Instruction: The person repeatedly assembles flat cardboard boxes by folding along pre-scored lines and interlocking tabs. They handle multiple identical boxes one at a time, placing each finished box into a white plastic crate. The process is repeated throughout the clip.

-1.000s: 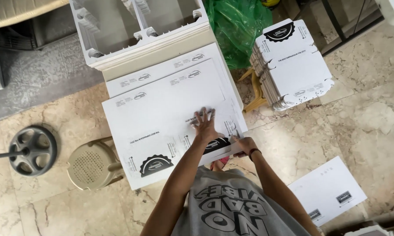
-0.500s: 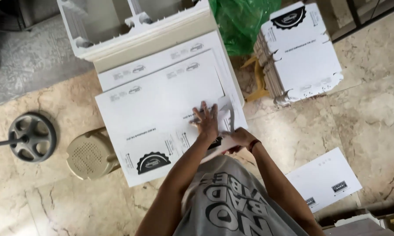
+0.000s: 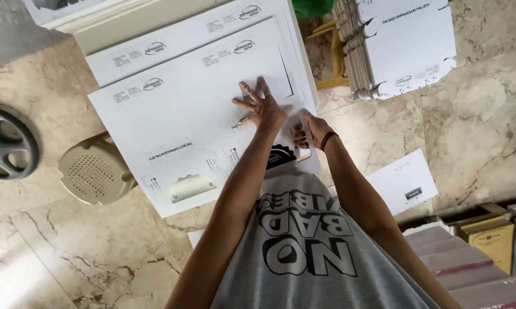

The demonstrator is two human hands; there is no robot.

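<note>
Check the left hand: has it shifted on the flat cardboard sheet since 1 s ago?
No clear shift. The left hand stays pressed flat on the flat cardboard sheet, near its right edge; the camera moved, not the hand.

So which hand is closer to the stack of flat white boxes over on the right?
The right hand. It grips the near right edge of the flat white carton sheet, on the side facing the stack of flat boxes. The left hand lies spread on the sheet, farther from the stack.
</note>
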